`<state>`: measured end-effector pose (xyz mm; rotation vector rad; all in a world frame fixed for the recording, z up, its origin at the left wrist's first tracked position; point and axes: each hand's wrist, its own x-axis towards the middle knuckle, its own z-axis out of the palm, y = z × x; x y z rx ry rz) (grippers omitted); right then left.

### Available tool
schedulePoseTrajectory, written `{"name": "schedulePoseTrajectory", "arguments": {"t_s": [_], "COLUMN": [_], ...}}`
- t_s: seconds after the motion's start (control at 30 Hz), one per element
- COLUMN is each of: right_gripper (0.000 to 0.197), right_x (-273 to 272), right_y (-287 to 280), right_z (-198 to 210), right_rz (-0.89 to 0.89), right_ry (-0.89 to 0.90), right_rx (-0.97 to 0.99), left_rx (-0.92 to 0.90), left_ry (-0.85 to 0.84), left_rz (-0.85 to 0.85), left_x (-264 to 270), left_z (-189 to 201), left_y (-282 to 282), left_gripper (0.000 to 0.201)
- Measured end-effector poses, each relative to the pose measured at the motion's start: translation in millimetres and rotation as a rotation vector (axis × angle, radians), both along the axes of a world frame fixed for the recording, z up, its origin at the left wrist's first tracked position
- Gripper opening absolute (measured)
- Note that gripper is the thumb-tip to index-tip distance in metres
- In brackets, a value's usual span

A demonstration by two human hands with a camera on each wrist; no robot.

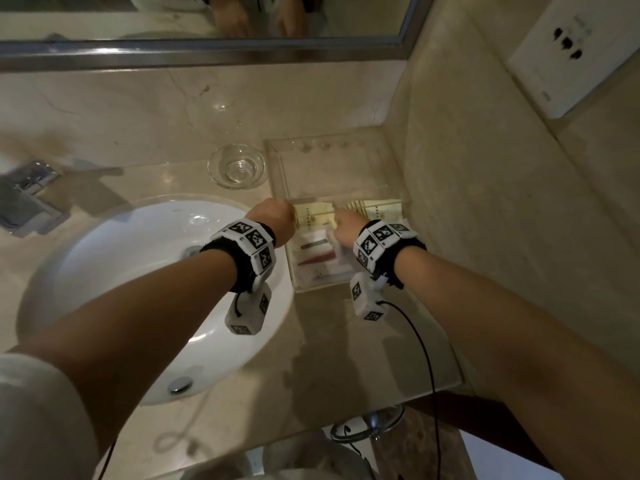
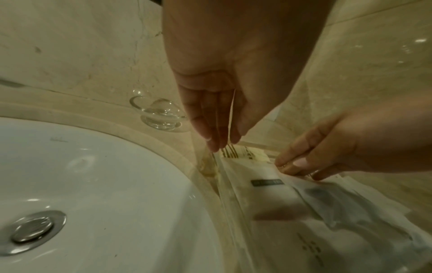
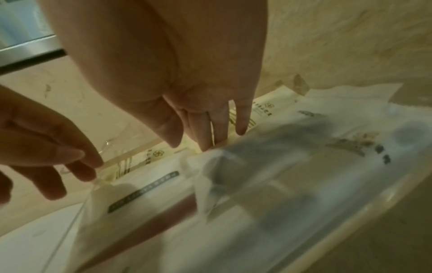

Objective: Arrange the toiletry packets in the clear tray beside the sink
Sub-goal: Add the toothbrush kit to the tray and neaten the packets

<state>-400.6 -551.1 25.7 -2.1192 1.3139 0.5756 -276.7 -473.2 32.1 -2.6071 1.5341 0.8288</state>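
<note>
The clear tray (image 1: 346,157) stands on the counter right of the sink, against the side wall. Two cream packets with gold stripes lie across its middle, one at the left (image 1: 313,216) and one at the right (image 1: 381,209). White packets (image 1: 318,254) fill the front part (image 2: 268,199). My left hand (image 1: 277,216) straddles the tray's left wall (image 2: 226,194), with straight fingers outside and the thumb inside, pinching it (image 2: 224,142). My right hand (image 1: 346,221) reaches down between the cream packets, and its thumb and fingertips (image 2: 287,164) pinch the striped end of the right one (image 3: 191,146).
A small glass bowl (image 1: 237,166) sits just left of the tray's back half. The white sink (image 1: 138,271) lies under my left forearm, with the faucet (image 1: 27,192) at far left. The mirror (image 1: 207,46) and the side wall with a socket (image 1: 571,57) close in the back and the right.
</note>
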Motion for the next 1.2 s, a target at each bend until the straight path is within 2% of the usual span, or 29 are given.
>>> {"name": "schedulePoseTrajectory", "arguments": {"t_s": [0.2,0.3,0.43,0.6,0.83,1.0,1.2], "right_gripper": [0.031,0.032,0.044,0.053,0.054,0.054,0.056], "right_x": [-31.2,-49.5,-65.1,-72.5,-70.7,-71.3,-70.1], "right_y": [-19.1,-29.4,-33.8,-37.1,-43.9,-48.6,-48.2], "right_z": [14.4,17.3,8.8,-5.0,-12.4,-13.8,-17.3], "right_rz": [-0.162,-0.211,-0.215,-0.139,-0.079,-0.077,-0.048], "right_ry": [-0.159,-0.114,-0.114,-0.133,-0.078,-0.088,-0.037], "right_rx": [-0.223,-0.186,-0.134,-0.036,-0.092,-0.088,-0.105], "left_rx": [-0.173,-0.188,-0.108,-0.017,-0.028,-0.014,-0.010], "left_ry": [0.209,0.384,0.591,0.579,0.664,0.730,0.709], "left_rz": [0.043,0.064,0.143,0.112,0.192,0.219,0.210], "left_x": [-18.7,-38.9,-58.3,-65.4,-71.1,-75.0,-76.4], "left_z": [0.0,-0.8,-14.3,-22.7,-26.6,-27.3,-23.7], "left_y": [-17.0,-29.0,-40.9,-54.2,-67.0,-71.2,-72.4], "left_gripper": [0.030,0.031,0.037,0.036,0.030,0.035,0.035]}}
